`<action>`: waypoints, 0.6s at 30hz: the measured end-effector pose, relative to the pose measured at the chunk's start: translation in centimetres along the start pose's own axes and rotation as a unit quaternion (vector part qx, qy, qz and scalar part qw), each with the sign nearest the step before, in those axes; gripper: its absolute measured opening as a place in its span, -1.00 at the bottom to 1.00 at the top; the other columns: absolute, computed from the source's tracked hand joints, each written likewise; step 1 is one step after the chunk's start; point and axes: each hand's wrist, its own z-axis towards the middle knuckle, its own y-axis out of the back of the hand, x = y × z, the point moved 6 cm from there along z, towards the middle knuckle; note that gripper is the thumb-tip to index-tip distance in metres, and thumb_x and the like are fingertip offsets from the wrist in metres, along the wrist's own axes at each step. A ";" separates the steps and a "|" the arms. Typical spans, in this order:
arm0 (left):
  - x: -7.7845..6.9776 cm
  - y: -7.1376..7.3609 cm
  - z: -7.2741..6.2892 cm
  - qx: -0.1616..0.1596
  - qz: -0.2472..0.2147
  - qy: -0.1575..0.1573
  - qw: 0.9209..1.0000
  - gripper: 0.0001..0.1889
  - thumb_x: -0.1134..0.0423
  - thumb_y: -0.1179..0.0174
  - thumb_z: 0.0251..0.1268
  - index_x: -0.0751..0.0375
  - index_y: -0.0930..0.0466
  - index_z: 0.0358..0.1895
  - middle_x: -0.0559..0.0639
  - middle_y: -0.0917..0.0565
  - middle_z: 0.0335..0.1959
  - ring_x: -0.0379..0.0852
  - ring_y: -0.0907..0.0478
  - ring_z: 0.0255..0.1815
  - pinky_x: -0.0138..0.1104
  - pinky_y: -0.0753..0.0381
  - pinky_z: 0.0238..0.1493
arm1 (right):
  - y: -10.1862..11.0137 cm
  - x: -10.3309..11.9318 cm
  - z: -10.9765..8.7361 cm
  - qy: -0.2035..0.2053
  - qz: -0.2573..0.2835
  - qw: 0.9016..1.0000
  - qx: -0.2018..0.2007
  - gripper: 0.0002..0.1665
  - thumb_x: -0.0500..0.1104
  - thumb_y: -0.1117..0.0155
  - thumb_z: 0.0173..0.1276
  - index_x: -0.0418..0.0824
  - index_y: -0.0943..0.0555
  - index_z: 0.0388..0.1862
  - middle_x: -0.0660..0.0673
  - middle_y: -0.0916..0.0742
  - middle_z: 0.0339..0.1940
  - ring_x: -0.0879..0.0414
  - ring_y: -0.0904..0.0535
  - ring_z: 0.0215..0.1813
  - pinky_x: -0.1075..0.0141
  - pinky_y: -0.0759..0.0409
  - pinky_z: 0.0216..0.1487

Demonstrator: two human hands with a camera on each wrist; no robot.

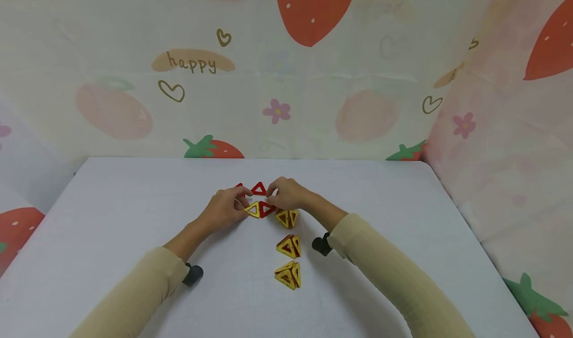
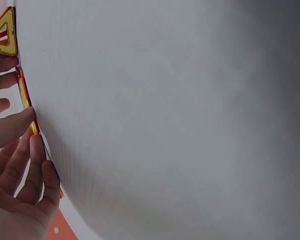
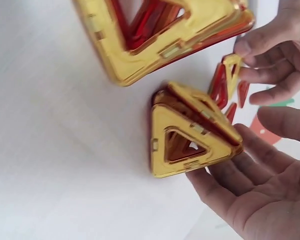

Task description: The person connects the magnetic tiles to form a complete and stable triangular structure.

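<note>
My left hand (image 1: 227, 206) pinches a yellow triangular magnetic tile (image 1: 252, 209) between thumb and fingers. Edge to edge with that tile is a red triangular tile (image 1: 266, 209), pointing right. In the right wrist view the yellow and red tiles lean together, edges up. My right hand (image 1: 288, 192) hovers just right of the red tile, fingers loosely bent and thumb apart, with nothing between them. Its fingers pass behind a yellow-and-red pyramid (image 3: 182, 142) in the right wrist view. Two more red triangular tiles lie behind, one in the middle (image 1: 258, 189) and one partly hidden by my left hand.
Three small pyramids of yellow and red tiles stand in a column toward me: the far one (image 1: 287, 219) beside my right hand, a middle one (image 1: 288, 247) and a near one (image 1: 288, 275). White cloth (image 1: 380, 188) covers the table up to a printed backdrop.
</note>
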 end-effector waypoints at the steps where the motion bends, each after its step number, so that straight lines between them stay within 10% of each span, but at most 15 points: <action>1: 0.0 0.0 0.0 0.000 -0.001 0.001 1.000 -0.58 0.45 -0.40 0.14 0.32 -0.56 0.10 0.04 -0.71 -0.28 -0.09 -0.62 -0.29 -0.17 -0.68 -0.08 | 0.0 0.0 0.0 -0.002 0.006 1.000 0.001 -0.70 -0.14 -0.19 0.48 -0.26 -0.67 0.05 -0.14 -0.68 -0.08 0.10 -0.56 -0.27 0.37 -0.59 -0.22; 18: 0.0 -0.1 0.2 -0.004 0.003 -0.001 1.000 -0.58 0.46 -0.40 0.13 0.32 -0.56 0.10 0.04 -0.72 -0.28 -0.09 -0.62 -0.30 -0.17 -0.68 -0.09 | 0.4 -0.4 -0.2 -0.052 0.093 0.994 -0.005 -0.57 -0.06 -0.23 0.46 -0.23 -0.55 0.21 -0.17 -0.60 -0.01 0.04 -0.54 -0.13 0.33 -0.57 -0.13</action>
